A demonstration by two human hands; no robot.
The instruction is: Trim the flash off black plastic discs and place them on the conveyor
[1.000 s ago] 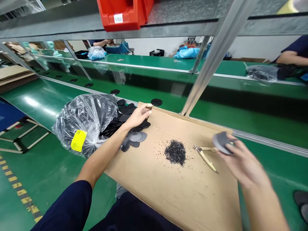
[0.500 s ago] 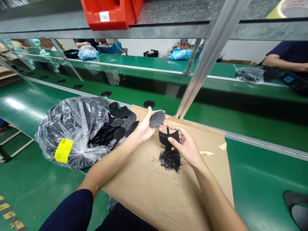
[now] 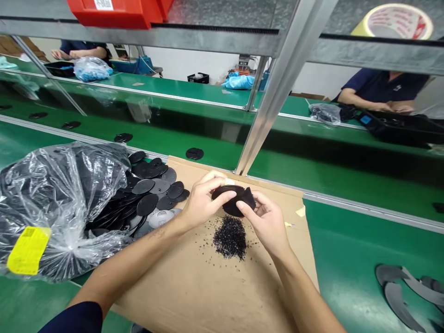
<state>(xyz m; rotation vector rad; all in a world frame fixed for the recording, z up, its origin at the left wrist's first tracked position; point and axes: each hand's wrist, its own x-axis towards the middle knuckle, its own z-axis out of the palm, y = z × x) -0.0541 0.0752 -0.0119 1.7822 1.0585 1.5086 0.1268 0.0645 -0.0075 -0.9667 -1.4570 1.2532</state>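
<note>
Between my hands, above the cardboard sheet (image 3: pixel 194 277), a black oval disc (image 3: pixel 227 188) meets a curved black plastic piece (image 3: pixel 247 199). My left hand (image 3: pixel 204 199) pinches the disc, thumb along its near face. The curved piece is gripped by my right hand (image 3: pixel 265 215), its thumb close to the disc. Where exactly the two parts touch is hidden by the fingers. Just below lies a heap of tiny black bits (image 3: pixel 231 237), some scattered around it. A yellow-handled tool (image 3: pixel 288 225) shows partly behind my right hand.
At left, a clear plastic bag (image 3: pixel 62 185) with a yellow label spills black discs (image 3: pixel 147 204). Curved grey-black pieces (image 3: pixel 398 296) lie at right. A metal post (image 3: pixel 267 106) rises behind the cardboard. Discs (image 3: pixel 194 153) sit on the green belt beyond. Co-workers sit across.
The disc in my left hand has been tilted and brought against the curved piece in my right hand. The view has shifted, bringing the right-hand pieces and tape roll further in.
</note>
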